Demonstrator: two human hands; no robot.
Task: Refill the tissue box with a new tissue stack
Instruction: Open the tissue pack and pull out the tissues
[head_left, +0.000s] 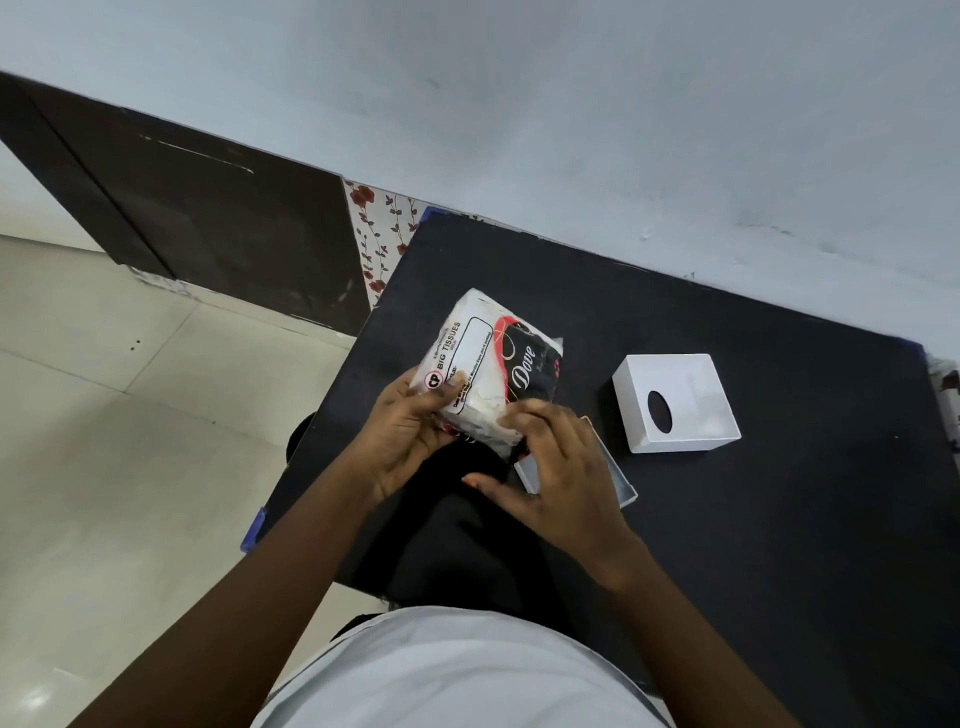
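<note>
The person holds a tissue pack (491, 371) with both hands above the near left part of a black table (753, 519). The pack is wrapped in clear plastic, with a white label reading "BIG TISSUES" and a black part with the word "Dove". It is tilted, its far end higher in the picture. The left hand (410, 441) grasps the near left corner of the pack, the thumb lying on the label. The right hand (556, 478) grips the near right corner with its fingertips, and its thumb points to the left.

Just under the right hand lies a white flat tray-like piece (621, 483), partly hidden, on the table. To the right, apart from the hands, stands a white tissue box cover (680, 397) with an oval hole in its top. Behind the table there is a pale wall (571, 104), and at the far left a dark brown cabinet (208, 223).
</note>
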